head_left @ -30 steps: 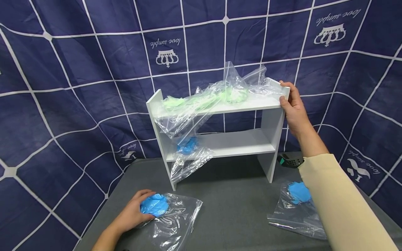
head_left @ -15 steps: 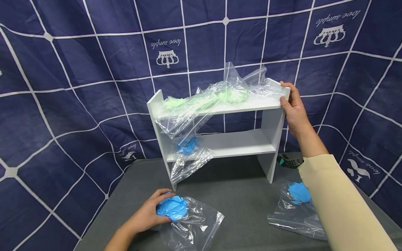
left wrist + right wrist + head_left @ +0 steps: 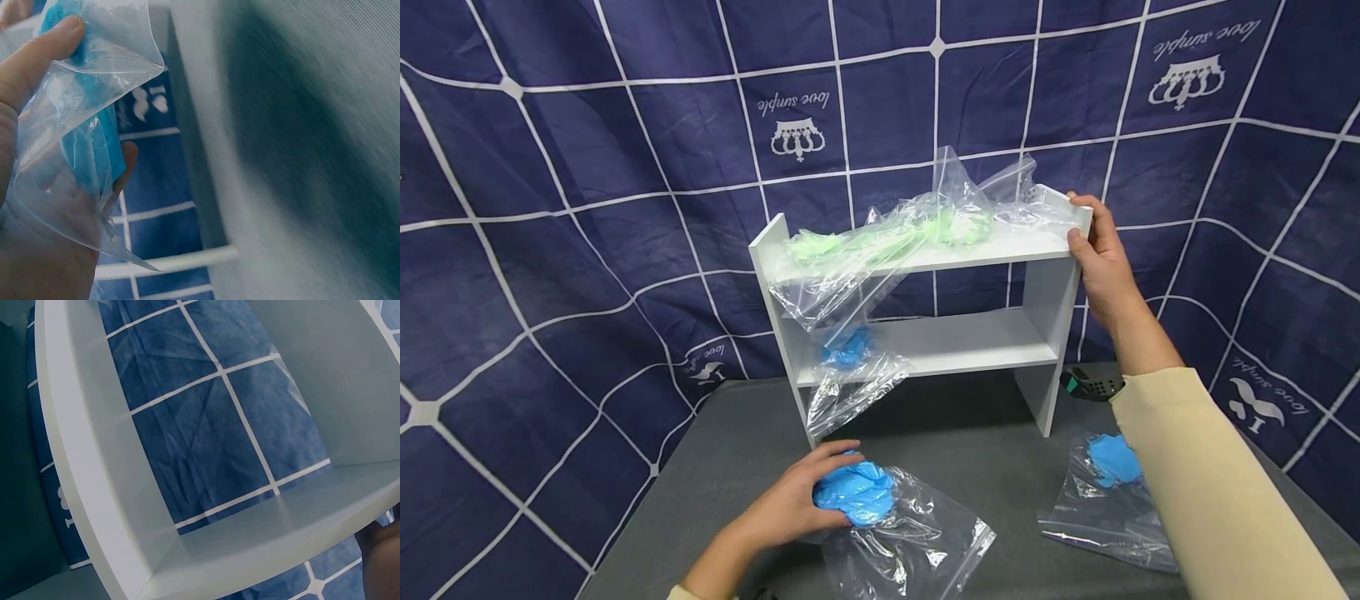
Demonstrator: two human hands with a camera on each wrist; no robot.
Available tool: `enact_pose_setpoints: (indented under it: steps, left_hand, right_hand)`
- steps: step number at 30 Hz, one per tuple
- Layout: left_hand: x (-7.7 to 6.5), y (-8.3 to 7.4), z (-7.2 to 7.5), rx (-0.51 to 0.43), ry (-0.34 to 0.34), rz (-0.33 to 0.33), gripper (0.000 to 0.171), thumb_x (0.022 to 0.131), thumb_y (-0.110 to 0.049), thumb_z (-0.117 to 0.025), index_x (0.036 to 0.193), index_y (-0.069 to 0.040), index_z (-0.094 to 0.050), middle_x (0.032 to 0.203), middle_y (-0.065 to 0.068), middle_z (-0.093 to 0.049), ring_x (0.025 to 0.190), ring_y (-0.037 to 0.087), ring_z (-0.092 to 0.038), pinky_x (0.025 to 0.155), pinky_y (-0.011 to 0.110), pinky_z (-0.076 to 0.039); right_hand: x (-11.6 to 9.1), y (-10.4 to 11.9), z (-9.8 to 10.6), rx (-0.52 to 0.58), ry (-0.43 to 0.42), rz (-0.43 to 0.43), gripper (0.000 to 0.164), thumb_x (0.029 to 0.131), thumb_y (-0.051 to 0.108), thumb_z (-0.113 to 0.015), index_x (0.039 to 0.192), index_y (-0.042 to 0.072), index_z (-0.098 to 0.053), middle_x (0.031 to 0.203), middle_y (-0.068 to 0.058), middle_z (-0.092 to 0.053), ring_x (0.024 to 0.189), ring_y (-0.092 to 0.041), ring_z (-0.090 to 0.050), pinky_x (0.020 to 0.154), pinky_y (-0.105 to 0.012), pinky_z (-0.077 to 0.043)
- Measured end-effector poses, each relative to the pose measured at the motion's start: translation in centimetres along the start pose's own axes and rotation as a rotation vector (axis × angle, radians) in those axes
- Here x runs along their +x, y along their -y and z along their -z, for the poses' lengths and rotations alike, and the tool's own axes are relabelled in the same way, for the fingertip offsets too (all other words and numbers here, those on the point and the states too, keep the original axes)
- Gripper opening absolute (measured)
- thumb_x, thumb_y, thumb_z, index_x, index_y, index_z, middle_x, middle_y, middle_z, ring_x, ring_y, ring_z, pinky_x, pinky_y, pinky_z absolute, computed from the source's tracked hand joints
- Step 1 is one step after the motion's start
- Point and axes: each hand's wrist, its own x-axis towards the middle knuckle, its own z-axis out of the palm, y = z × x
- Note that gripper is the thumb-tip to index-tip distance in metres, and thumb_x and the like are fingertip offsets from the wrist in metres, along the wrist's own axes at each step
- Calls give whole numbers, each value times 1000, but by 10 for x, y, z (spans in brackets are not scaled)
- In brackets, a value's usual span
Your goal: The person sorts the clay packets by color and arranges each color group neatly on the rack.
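My left hand (image 3: 786, 507) holds a clear zip bag (image 3: 917, 537) with a crumpled blue item (image 3: 859, 493) inside, in front of the white shelf's left leg. Close up in the left wrist view, the thumb (image 3: 44, 53) presses the plastic over the blue bundle (image 3: 94, 150), with fingers behind it. My right hand (image 3: 1102, 265) grips the top right end of the white shelf (image 3: 977, 340), thumb in front and fingers behind. The right wrist view shows the shelf's boards (image 3: 331, 369) and part of the hand (image 3: 382, 565) at the right edge.
Clear bags with pale green contents (image 3: 887, 239) lie along the top board. Another bag with blue contents (image 3: 848, 348) hangs over the middle board's left end. A further blue-filled bag (image 3: 1114, 460) lies on the grey table (image 3: 970, 492), partly behind the right sleeve. A navy curtain hangs behind.
My left hand has moved to the right with the zip bag, towards the space in front of the shelf. My right hand stays on the shelf end.
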Motion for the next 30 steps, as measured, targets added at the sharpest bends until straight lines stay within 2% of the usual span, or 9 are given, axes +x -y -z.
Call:
enact_pose_setpoints:
  steps: [4,9,12,20,23,26,30]
  left_hand:
    - [9,-17,0,-44,31,-17,75,74,-27,-88,140,-35,-54,154,-6,-44,136,25,-49,100,30,-48]
    - [21,-37,1,-146,65,-18,71,76,-31,-87,139,-36,-55,154,-10,-44,134,20,-50,101,25,-47]
    - [31,-50,4,-170,57,-25,72,75,-28,-88,140,-34,-56,154,-11,-45,133,19,-51,102,25,-47]
    - [69,-86,26,-33,-14,-66,75,76,-24,-88,143,-24,-54,156,-6,-43,143,24,-44,109,47,-45]
    - [82,-91,36,-1,-59,-66,75,77,-22,-87,144,-21,-54,157,-2,-43,144,26,-43,108,49,-46]
    - [98,-89,44,34,-102,-49,75,77,-21,-87,144,-18,-53,156,0,-43,143,29,-44,107,49,-48]
    - [117,-80,53,69,-155,28,73,80,-24,-85,145,-16,-53,156,2,-42,141,31,-46,108,50,-47]
  right_hand:
    - [1,0,0,-7,-3,-1,37,105,9,-45,138,26,-48,167,-3,-22,149,-13,-23,105,-17,-28]
    - [0,1,-1,-18,-4,-1,37,105,9,-44,139,25,-47,167,-3,-22,149,-13,-24,104,-16,-28]
    - [0,1,0,-19,3,1,38,105,9,-44,140,24,-46,167,-4,-21,150,-13,-23,105,-17,-28]
    - [-3,2,1,-29,4,1,38,106,10,-44,141,22,-44,168,-3,-20,150,-13,-21,106,-18,-26]
    - [-2,1,0,-39,13,3,38,106,11,-44,142,22,-43,167,-2,-21,150,-13,-20,107,-19,-25]
    - [-1,0,1,-46,17,2,38,106,11,-43,143,22,-42,168,-2,-19,151,-12,-19,109,-20,-24]
    - [0,-2,2,-45,16,5,38,106,11,-43,142,23,-43,168,-3,-19,150,-12,-20,108,-19,-24]
